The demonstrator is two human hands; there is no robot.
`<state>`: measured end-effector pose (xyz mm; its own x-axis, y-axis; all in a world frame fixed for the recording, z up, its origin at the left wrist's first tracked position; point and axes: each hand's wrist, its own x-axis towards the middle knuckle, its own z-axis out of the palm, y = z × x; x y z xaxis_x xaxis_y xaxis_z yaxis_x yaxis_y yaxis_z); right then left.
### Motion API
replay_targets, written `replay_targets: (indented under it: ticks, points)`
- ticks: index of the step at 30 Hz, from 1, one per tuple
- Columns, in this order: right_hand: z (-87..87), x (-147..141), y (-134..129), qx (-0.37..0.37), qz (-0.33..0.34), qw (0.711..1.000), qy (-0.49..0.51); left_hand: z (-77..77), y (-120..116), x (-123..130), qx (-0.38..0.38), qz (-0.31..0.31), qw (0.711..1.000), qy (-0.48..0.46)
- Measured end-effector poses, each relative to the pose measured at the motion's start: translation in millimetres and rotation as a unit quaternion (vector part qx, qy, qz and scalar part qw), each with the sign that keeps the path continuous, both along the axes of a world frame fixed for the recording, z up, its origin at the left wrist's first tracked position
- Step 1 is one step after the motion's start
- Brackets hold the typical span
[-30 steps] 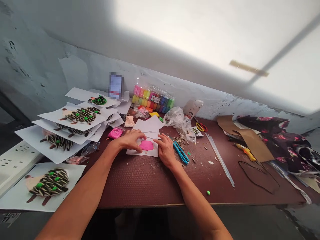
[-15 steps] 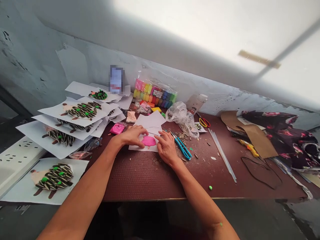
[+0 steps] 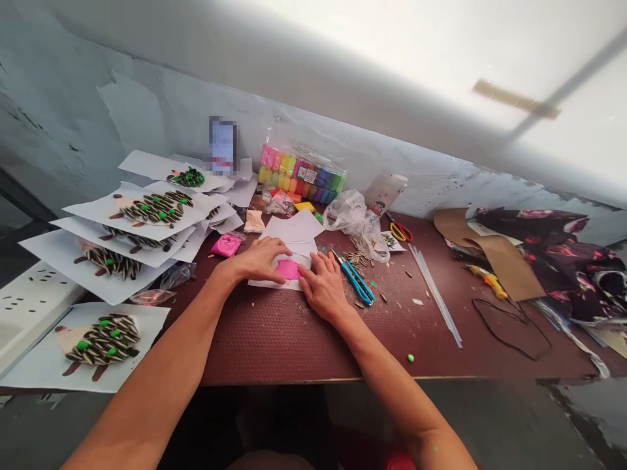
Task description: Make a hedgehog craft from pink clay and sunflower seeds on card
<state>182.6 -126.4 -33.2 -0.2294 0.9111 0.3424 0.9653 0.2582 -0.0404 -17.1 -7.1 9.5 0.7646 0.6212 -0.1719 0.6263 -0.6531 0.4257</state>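
Left hand (image 3: 264,259) is held half open near the middle of the frame, its thumb and fingers arched around the left side of a flat pink clay piece (image 3: 288,269); nothing is seen to be gripped, and how firmly the clay is pressed cannot be told. By the right hand (image 3: 323,284), loosely curled with nothing grasped, the clay's right edge is met at the thumb. The clay is laid on a white sheet (image 3: 264,283) in the centre of the frame. Just right of that hand, a blue-handled tool (image 3: 360,285) is placed beside scattered seeds (image 3: 360,261), while a pink packet (image 3: 226,245) is set left of the left hand. Farther out, a clear plastic bag (image 3: 349,212) and a pack of coloured clay (image 3: 301,176) are seen at upper centre. Seed-covered animal pictures (image 3: 105,343) are spread and stacked at the left; at the right, clear sticks (image 3: 435,297) and a yellow glue gun (image 3: 490,281) are laid on the brown counter (image 3: 274,349).
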Motion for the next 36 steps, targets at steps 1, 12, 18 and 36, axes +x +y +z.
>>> replay_targets:
  ticks: [1, 12, 18, 36]
  points:
    - [0.3, -0.3, 0.1, 0.001, -0.001, 1.0, -0.004, 0.6, -0.9, 1.0, 0.001, 0.0, 1.0, -0.003]
    - [7.0, -6.4, -2.5, -0.013, -0.005, 1.0, 0.007, -1.3, -0.9, 2.6, -0.005, 0.011, 1.0, 0.016]
    - [6.8, -6.6, -2.9, -0.034, -0.006, 0.999, 0.027, -1.7, -0.2, 3.2, -0.008, 0.012, 1.0, 0.022]
    - [7.1, -1.5, -1.8, -0.031, 0.039, 0.998, 0.037, -1.8, 0.6, 2.2, -0.013, 0.012, 1.0, 0.022]
